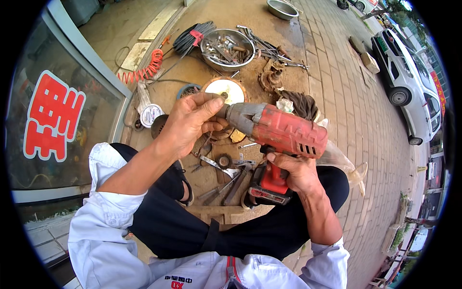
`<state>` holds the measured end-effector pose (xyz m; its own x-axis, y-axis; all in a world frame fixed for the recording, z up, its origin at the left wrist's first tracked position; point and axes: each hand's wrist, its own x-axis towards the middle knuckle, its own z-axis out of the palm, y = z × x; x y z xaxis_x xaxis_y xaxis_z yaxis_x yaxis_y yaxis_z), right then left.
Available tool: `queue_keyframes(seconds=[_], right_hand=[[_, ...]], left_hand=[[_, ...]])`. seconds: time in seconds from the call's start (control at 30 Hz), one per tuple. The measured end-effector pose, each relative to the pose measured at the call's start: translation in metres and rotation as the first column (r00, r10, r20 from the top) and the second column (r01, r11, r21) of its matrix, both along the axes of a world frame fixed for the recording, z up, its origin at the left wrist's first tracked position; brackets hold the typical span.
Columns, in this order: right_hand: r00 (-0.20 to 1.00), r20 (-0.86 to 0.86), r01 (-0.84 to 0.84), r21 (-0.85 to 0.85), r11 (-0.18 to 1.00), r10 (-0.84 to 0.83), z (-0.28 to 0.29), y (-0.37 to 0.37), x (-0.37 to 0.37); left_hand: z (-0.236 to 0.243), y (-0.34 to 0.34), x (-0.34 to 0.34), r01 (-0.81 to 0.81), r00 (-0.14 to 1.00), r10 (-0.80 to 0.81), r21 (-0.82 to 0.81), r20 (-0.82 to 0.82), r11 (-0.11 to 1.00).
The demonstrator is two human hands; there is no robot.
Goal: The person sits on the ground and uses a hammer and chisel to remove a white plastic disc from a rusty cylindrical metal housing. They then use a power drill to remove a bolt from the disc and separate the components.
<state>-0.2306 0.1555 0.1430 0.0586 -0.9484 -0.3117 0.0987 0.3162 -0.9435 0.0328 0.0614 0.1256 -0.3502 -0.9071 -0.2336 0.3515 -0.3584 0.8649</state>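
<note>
My right hand (298,171) is wrapped round the handle of a red and grey cordless impact wrench (291,132), raised above my lap with its nose pointing left. A red and black battery (272,185) sits at the foot of the handle. At the nose, the fingers of my left hand (187,115) are closed round a short dark socket (223,111); its far side is hidden by the fingers. A small brownish metal piece (224,95) shows at the thumb and forefinger tips. Behind the nose lies a round tub (234,91) with pale yellow contents.
A metal basin (251,57) of tools and parts stands farther off, beside a black hose coil (190,37) and red spiral hose (155,60). Hammers and wrenches (231,180) lie between my feet. A glass door (53,111) is left; dark cloth (301,103) and a plastic bag (344,159) lie right.
</note>
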Motion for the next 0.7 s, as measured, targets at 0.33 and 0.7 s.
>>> queue_keyframes(seconds=[0.33, 0.7], right_hand=[[0.991, -0.132, -0.003, -0.093, 0.996, -0.009, 0.053, -0.05, 0.01], [0.551, -0.794, -0.545, -0.111, 0.831, 0.255, 0.076, -0.153, 0.028]], left_hand=[[-0.001, -0.045, -0.003, 0.256, 0.944, -0.2, -0.199, 0.263, 0.946], [-0.039, -0.088, -0.012, 0.426, 0.599, 0.257, -0.574, 0.758, 0.699]])
